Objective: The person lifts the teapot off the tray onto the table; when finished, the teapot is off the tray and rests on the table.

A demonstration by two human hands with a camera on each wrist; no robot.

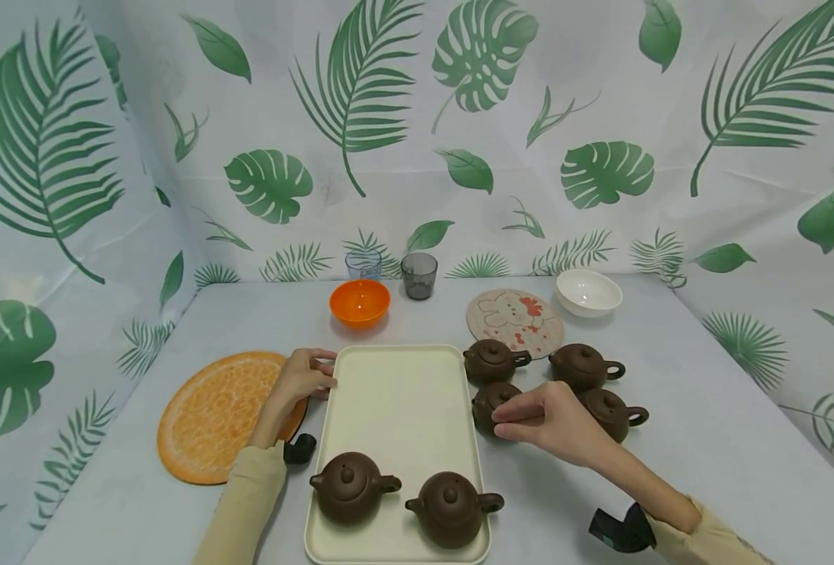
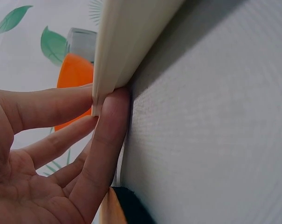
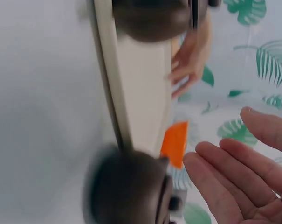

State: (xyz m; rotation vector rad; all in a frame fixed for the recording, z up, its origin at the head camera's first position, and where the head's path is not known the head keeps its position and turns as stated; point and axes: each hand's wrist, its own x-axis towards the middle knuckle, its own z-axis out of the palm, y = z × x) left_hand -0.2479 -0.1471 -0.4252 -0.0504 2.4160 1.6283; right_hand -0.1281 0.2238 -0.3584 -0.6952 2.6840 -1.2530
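Observation:
My left hand grips the far left rim of a cream tray; in the left wrist view, fingers lie on both sides of the tray's rim. Two dark brown teapots stand at the tray's near end, one on the left and one on the right. Off the tray's right side, my right hand reaches over another brown teapot, partly hiding it. Seen from the right wrist, the thumb and fingers are apart with nothing between them, close to a blurred teapot.
More brown teapots stand around the right hand, at the back, back right and right. Behind are a rabbit-print mat, a white bowl, an orange bowl and two glasses. An orange-slice placemat lies left.

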